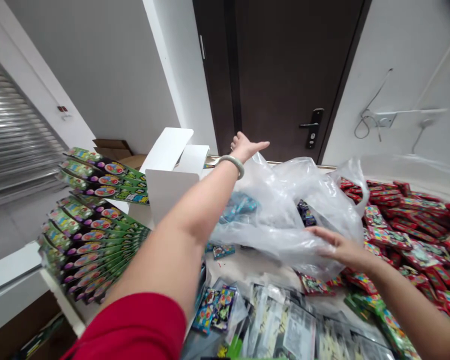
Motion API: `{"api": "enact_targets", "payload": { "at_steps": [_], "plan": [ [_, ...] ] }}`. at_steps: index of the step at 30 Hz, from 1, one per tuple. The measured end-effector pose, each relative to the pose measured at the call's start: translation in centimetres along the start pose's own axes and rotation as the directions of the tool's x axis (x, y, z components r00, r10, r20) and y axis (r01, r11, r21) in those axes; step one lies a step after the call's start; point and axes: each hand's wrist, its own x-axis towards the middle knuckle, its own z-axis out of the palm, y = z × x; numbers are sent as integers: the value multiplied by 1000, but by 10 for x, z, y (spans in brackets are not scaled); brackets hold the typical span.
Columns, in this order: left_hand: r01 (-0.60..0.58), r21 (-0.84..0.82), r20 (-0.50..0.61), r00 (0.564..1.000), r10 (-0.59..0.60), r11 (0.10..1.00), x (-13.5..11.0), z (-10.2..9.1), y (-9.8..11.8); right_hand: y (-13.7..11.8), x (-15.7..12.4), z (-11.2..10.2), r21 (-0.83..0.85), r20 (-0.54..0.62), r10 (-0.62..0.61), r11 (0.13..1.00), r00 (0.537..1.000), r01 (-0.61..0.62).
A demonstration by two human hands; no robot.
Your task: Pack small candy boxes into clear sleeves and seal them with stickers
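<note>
My left hand [245,146] reaches far forward over the table, fingers stretched out flat, a pale bangle on the wrist, just above the top of a large clear plastic bag [285,210]. Small coloured packets show through the bag. My right hand [339,246] presses flat against the bag's lower right side, fingers apart. A white open carton [171,172] stands just left of my left forearm.
Stacks of green printed boxes [93,225] fan out at the left table edge. Red packets [408,225] cover the right side. Flat clear-sleeved cards [285,325] lie near me. A dark door [285,75] and white walls stand behind; cardboard boxes [114,150] sit at the far left.
</note>
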Motion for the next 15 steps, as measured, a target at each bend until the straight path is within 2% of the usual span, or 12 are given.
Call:
{"api": "enact_targets", "payload": {
  "at_steps": [2,4,7,9,11,15],
  "plan": [
    [107,-18,-51,993,-108,994,7,28,-18,7,-13,5,-47,105,-9,999,994,14],
    [165,-57,-51,985,-167,985,5,48,-40,14,-25,8,-96,154,-4,995,988,19],
    [169,-141,-9,985,-172,975,1,62,-68,23,-35,12,-87,175,34,996,984,-19],
    [145,-203,9,989,-147,968,2,61,-78,26,-34,16,-34,110,42,999,993,-38],
    [105,-268,9,994,-107,958,8,52,-78,25,-27,21,16,6,9,1000,1000,-9],
    [32,-348,-31,998,-46,937,35,18,-49,11,-4,30,73,-136,-77,994,988,87]
  ]
}}
